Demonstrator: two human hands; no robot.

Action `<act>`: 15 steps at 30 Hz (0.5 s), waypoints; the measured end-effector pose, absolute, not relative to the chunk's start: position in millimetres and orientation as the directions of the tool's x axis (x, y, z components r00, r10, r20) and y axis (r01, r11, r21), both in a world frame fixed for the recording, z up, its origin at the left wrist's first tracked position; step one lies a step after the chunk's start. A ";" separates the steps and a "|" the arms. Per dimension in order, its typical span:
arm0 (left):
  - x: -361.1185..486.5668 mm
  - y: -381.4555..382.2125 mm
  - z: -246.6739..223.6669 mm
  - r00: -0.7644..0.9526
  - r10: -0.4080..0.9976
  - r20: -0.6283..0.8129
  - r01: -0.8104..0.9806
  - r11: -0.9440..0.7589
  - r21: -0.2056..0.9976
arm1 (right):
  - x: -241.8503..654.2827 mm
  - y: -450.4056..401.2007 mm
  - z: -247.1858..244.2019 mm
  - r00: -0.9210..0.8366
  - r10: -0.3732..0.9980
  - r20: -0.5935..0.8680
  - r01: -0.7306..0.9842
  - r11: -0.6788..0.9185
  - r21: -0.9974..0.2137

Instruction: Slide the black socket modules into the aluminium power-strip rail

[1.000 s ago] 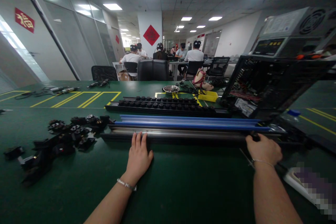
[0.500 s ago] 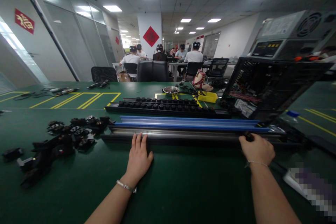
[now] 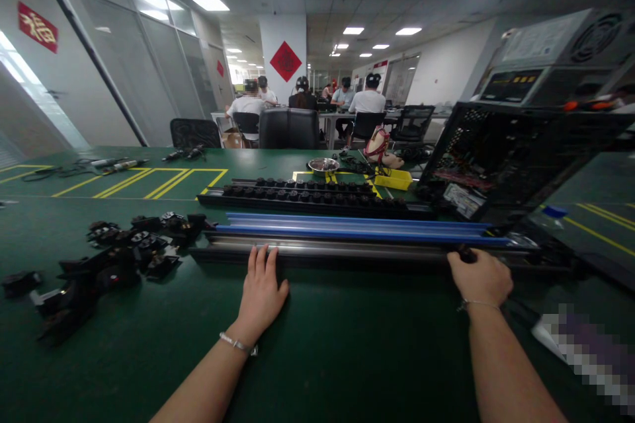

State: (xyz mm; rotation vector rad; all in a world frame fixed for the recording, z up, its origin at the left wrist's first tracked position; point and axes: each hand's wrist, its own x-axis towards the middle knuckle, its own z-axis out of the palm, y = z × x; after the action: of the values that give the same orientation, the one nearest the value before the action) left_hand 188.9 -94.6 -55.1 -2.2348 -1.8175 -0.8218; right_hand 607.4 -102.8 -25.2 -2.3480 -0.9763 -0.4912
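Observation:
A long black rail [image 3: 357,262] with a shiny metallic channel lies across the green table in front of me. My left hand [image 3: 258,294] rests with its fingers stretched out, their tips on the rail's near edge left of centre. Near the right end, my right hand [image 3: 482,279] is closed round a small dark part [image 3: 466,253] at the rail; its exact kind is mostly hidden by the fingers. Just behind runs a long blue strip [image 3: 357,226], parallel to the rail.
Beyond the blue strip lie black rails [image 3: 317,201] carrying several round black pieces. Loose black parts [image 3: 114,271] are heaped at left. A metal bowl [image 3: 323,165], a yellow tray [image 3: 394,179] and an open computer case [image 3: 501,165] stand farther back. Several people sit at distant tables.
My right hand has shifted very slightly left along the rail with the small dark part. My left hand keeps its place on the rail. The view has tilted a little.

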 end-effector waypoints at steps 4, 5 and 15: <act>189.8 -94.8 -54.0 0.117 0.859 0.499 0.940 -0.258 0.225 | 606.1 -100.8 -27.8 0.654 0.541 0.530 0.747 -0.575 -0.335; 190.0 -95.0 -53.6 0.114 0.861 0.496 0.940 -0.256 0.227 | 605.2 -100.2 -28.5 0.648 0.539 0.538 0.751 -0.572 -0.330; 189.6 -93.9 -54.8 0.115 0.866 0.487 0.945 -0.247 0.215 | 591.1 -96.5 -29.3 0.605 0.555 0.571 0.785 -0.535 -0.313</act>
State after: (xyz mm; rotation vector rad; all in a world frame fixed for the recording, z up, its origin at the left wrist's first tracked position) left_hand 189.6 -93.9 -54.8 -2.2301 -1.8288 -0.8007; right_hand 591.1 -96.5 -29.3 -2.2841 -1.0551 -0.5540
